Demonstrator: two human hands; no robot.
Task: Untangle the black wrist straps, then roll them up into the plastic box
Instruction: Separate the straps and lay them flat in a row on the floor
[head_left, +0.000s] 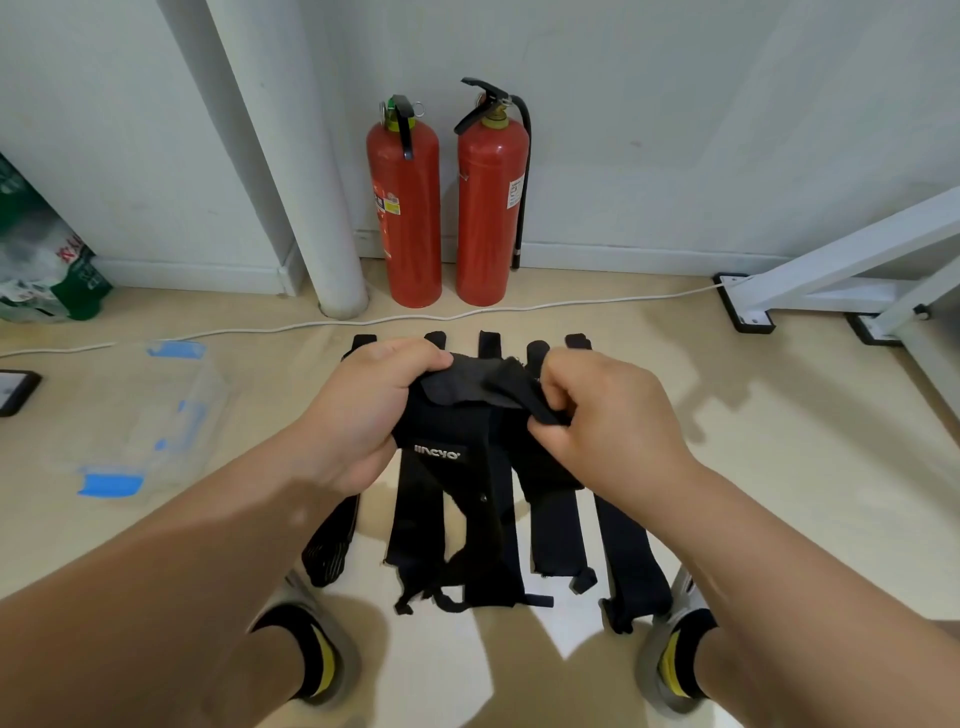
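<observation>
Wrist straps (452, 499) — beige floor (779, 467), white wall (675, 104)

Bare floor (753, 457) lies open to the right of the row of black wrist straps (556, 530), out to the white table frame (831, 270). On the left, the clear plastic box (156, 415) sits apart from the straps with a strip of open floor between. Beyond the straps, a white cable (311, 325), a white pipe (332, 249) and two red fire extinguishers (441, 208) stand by the wall.
</observation>
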